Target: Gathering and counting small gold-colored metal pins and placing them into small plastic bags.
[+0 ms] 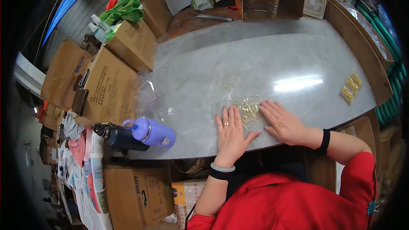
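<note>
A loose pile of thin gold-coloured metal pieces point(249, 107), like pins or bits of wire, lies on the grey tabletop point(204, 72) near its front edge. My left hand point(232, 136) rests at the left side of the pile, fingers stretched out and palm down, with a ring on one finger. On the other side lies my right hand point(282, 122), also flat, its fingertips by the pile's right edge. Neither hand grips anything that I can see. Farther right, bundles of similar gold pieces point(352, 88) sit close together.
A purple bottle point(155, 133) and a dark bottle point(125, 139) stand at the left front. Clear plastic bags point(151, 96) lie behind them. Cardboard boxes point(113, 81) line the left side; a cardboard strip point(362, 51) edges the right. An open carton point(260, 6) is at the back.
</note>
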The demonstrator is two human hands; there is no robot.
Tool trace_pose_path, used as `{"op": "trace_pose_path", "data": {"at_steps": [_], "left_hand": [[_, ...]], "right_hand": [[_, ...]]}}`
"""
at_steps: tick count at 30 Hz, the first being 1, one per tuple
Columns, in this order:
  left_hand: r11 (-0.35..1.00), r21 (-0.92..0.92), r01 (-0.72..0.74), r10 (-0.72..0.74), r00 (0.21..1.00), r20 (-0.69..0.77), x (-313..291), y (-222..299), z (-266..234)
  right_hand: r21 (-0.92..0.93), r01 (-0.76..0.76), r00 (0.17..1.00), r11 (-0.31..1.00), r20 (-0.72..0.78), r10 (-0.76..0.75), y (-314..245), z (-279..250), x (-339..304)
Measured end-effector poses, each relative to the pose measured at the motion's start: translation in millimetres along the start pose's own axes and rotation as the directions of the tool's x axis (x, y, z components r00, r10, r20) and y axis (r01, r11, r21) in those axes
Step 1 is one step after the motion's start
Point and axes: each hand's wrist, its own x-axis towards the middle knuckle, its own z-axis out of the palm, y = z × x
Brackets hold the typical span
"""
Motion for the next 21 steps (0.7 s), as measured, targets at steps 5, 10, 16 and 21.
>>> {"op": "trace_pose_path", "data": {"at_steps": [5,10,16,21], "left_hand": [[0.999,0.006,0.036,-0.036,0.999,-0.007,-1,1,-6],[1.000,-0.022,-0.009,0.008,0.999,-0.044,-1,0,-7],[0.989,-0.149,-0.020,-0.006,0.985,-0.173,-4,2,-8],[0.978,-0.210,0.007,-0.046,0.983,-0.180,-9,-4,5]], "right_hand": [[0.301,0.014,1.000,0.953,-0.011,-0.011,33,-10,79],[0.152,-0.049,0.998,0.987,0.045,0.042,74,-2,161],[0.392,0.190,0.920,0.900,0.249,-0.303,54,0,137],[0.314,0.344,0.885,0.885,0.207,-0.417,43,-13,80]]}}
